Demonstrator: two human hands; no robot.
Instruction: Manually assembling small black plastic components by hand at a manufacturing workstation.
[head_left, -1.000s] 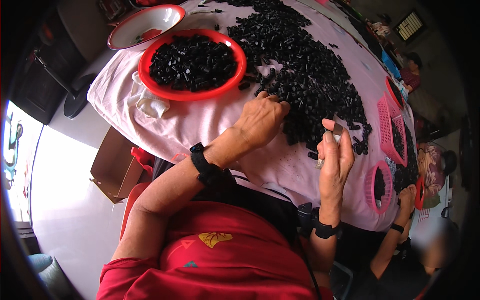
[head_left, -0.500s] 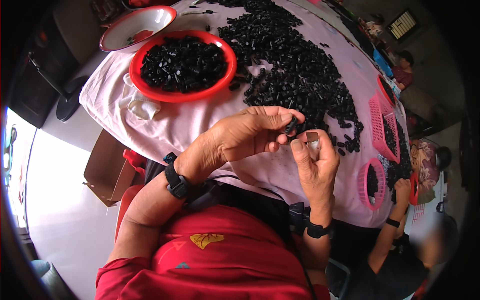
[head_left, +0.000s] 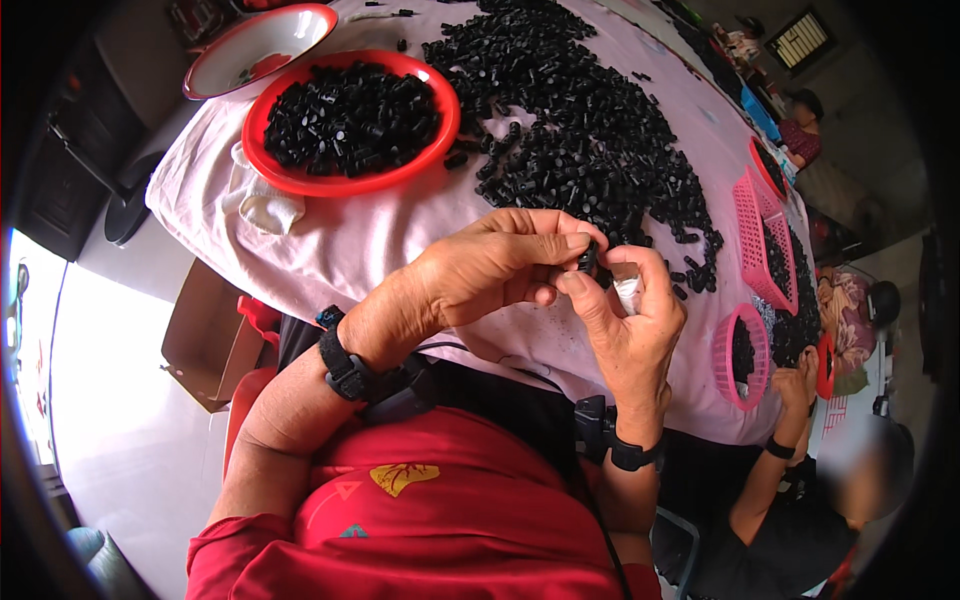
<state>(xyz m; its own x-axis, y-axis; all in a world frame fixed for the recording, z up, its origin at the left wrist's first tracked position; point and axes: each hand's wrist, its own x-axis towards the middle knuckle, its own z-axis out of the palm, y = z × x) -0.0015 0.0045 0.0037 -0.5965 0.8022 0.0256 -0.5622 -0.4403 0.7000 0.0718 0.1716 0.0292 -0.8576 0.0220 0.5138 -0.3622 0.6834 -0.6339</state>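
Note:
My left hand (head_left: 495,262) is closed, pinching a small black cylindrical plastic piece (head_left: 587,259) between thumb and fingertips. Close beside it, my right hand (head_left: 632,325) is closed around a small flat piece with a white wrap (head_left: 628,292) and a brownish, blade-like edge. Its thumb tip comes right up to the black piece; whether they touch is hard to tell. Beyond both hands a wide heap of similar black pieces (head_left: 590,150) spreads over a pale pink cloth (head_left: 360,260).
At the left, a red basin (head_left: 255,165) holds many black pieces, with a white red-rimmed enamel bowl (head_left: 240,70) behind it. A crumpled white cloth (head_left: 270,212) lies by the basin. To the right are pink baskets (head_left: 722,355) and a co-worker's hands (head_left: 795,385).
My right thumb has moved left and up against the black piece in my left fingers. The view has shifted slightly. The co-worker's hands have come together.

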